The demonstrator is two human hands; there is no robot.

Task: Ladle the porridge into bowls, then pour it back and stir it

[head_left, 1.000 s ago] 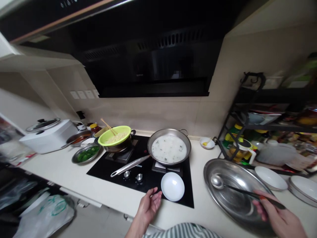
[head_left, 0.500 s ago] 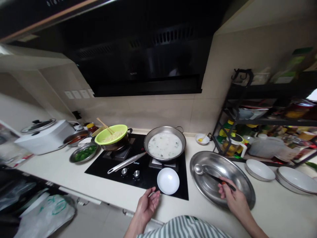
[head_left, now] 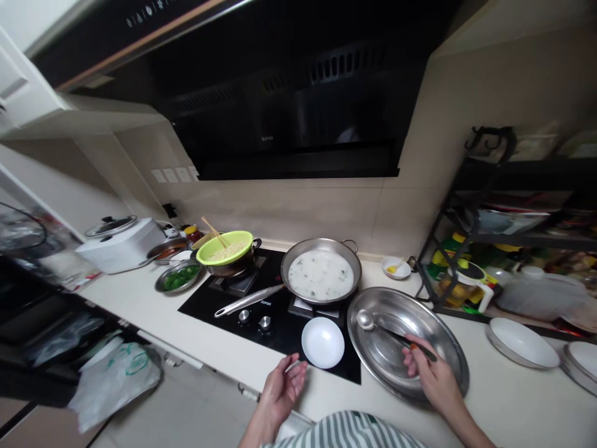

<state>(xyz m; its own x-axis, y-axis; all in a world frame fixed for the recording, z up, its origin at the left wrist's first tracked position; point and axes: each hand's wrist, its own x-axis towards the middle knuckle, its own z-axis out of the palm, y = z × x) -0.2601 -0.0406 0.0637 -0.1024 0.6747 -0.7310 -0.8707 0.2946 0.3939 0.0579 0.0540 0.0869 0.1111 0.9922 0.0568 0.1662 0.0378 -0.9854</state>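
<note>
My right hand (head_left: 431,376) is closed on the dark handle of a steel ladle (head_left: 373,323), whose bowl lies inside a big upturned steel lid (head_left: 448,345) on the counter. Open, with loosely curled fingers, my left hand (head_left: 284,389) rests at the counter's front edge, just left of a small white bowl (head_left: 323,342) on the black hob. Behind that bowl a steel pan (head_left: 321,277) of white soup with green bits stands on the burner, its long handle pointing left.
A lime-green bowl of noodles with chopsticks (head_left: 224,247) tops a pot on the left burner. A steel dish of greens (head_left: 178,277) and a white rice cooker (head_left: 121,242) stand further left. White bowls (head_left: 522,342) and a laden black rack (head_left: 517,236) are at right.
My right hand slid up the ladle handle toward its bowl, then held there. The view swung so the hob and lid sit further right. My left hand stayed by the white bowl.
</note>
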